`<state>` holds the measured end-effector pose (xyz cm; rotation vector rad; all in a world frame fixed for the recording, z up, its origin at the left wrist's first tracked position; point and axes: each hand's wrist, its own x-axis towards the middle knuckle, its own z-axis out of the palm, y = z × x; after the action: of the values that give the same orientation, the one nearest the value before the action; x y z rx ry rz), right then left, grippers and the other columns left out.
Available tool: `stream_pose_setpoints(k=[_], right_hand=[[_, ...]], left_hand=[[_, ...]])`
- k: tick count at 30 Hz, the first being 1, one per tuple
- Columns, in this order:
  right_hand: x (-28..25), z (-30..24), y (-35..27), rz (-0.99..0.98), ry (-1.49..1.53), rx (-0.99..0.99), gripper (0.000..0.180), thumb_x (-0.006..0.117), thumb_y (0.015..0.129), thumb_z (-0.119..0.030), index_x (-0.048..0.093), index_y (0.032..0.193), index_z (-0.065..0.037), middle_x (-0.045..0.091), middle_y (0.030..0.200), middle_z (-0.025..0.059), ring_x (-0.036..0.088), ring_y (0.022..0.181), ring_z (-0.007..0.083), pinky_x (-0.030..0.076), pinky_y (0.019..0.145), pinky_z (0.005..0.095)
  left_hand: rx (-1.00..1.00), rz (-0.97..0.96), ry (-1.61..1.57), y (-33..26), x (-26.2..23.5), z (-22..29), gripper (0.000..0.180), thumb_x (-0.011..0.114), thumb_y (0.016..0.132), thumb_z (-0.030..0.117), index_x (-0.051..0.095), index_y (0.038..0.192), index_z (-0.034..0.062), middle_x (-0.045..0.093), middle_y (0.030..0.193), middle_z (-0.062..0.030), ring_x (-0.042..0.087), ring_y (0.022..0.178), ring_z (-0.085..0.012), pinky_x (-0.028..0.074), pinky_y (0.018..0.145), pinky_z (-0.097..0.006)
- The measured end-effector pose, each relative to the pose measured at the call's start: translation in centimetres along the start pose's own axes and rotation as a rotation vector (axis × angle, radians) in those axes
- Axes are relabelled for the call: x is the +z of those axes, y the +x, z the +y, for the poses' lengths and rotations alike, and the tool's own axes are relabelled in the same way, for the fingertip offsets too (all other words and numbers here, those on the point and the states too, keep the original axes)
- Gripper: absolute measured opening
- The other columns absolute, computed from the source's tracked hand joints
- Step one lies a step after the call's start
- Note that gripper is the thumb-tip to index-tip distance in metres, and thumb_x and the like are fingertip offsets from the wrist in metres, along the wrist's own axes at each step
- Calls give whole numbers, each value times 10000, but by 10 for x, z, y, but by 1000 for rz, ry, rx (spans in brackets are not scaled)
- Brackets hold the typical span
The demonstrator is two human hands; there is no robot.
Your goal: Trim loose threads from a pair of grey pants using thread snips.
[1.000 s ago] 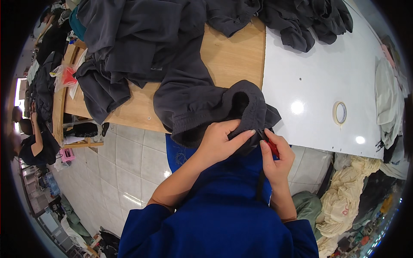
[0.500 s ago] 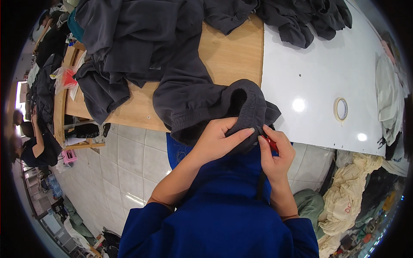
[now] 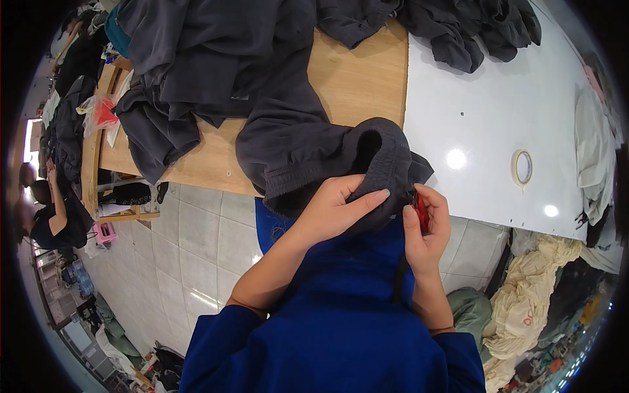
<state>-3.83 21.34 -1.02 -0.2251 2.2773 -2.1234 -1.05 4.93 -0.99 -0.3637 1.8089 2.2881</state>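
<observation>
The right hand has shifted slightly rightward, away from the cloth, thumb and fingers pinching a small red tool. The left hand pinches the dark grey garment where it overhangs the near edge of the bench.

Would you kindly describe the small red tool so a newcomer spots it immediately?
At the wooden table, the left hand grips a dark grey garment. Beside its right end, the right hand holds the tool, bright red against that garment and the blue clothing.
</observation>
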Motion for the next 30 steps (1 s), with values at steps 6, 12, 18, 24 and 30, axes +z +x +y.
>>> stream_pose_setpoints(k=[6, 12, 18, 24, 30], right_hand=[[-6, 21, 8, -148, -138, 56, 137, 604, 839, -6, 612, 974, 11, 544, 720, -16, 449, 631, 25, 353, 568, 157], [-69, 29, 42, 131, -8, 286, 279, 491, 930, -122, 542, 1186, -22, 603, 843, 41, 518, 779, 101, 397, 718, 209], [-111, 27, 50, 67, -663, -35, 406, 464, 940, -154, 420, 1338, -85, 575, 1030, 74, 478, 813, 112, 342, 634, 174], [-41, -6, 31, -264, 47, 148, 522, 542, 837, 0, 366, 1327, -3, 511, 814, 18, 421, 628, 17, 331, 540, 133], [8, -15, 9, -565, 103, 170, 452, 597, 792, -7, 443, 1217, -18, 565, 906, 54, 510, 683, 73, 417, 621, 193]], left_hand=[[14, -60, 259, -8, -7, 3, 306, 446, 959, 221, 616, 998, -30, 638, 911, -44, 556, 862, -113, 441, 803, -255], [88, -7, 43, -61, -68, 11, 359, 368, 984, 266, 621, 1039, 19, 640, 900, -58, 559, 805, -93, 439, 729, -223], [-399, -81, 158, -80, -63, -29, 418, 372, 976, 366, 597, 1086, 31, 649, 865, -65, 569, 708, -95, 469, 651, -218], [-464, 215, -678, -53, -37, -59, 447, 452, 944, 397, 517, 1137, -1, 647, 943, -134, 643, 770, -161, 504, 634, -215], [-227, 522, -822, -40, -8, -43, 185, 620, 866, 156, 586, 1027, 72, 643, 928, -31, 621, 822, -124, 504, 645, -199]])
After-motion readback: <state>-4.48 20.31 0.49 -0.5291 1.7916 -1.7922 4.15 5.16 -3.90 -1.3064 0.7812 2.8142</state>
